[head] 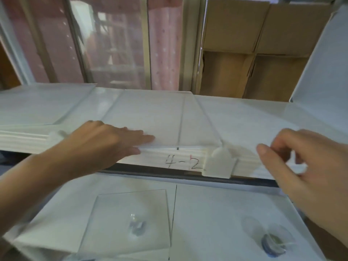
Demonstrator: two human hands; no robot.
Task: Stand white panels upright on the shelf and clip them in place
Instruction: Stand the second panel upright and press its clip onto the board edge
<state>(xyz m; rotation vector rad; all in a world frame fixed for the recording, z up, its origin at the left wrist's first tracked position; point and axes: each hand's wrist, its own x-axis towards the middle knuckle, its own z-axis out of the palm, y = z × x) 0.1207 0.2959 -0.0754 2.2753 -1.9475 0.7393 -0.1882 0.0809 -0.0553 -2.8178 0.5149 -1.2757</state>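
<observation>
A white panel [150, 113] lies flat on the upper shelf. My left hand [105, 142] grips its front edge, with the fingers on top and the thumb beneath. A second flat panel [244, 121] lies to its right, and a third [43, 102] at the left. A white clip [219, 163] sits on the shelf's front rail [178, 159], beside the handwritten mark "4-2". My right hand [305, 166] hovers at the rail to the right of the clip with curled fingers; blur hides whether it holds anything. A white panel [323, 59] stands tilted at the far right.
Cardboard boxes [259, 49] are stacked behind the shelf at the right. A window with pink curtains [113, 40] is at the back. On the lower shelf lie a clear square sheet [131, 221] and a small round clear thing [271, 236].
</observation>
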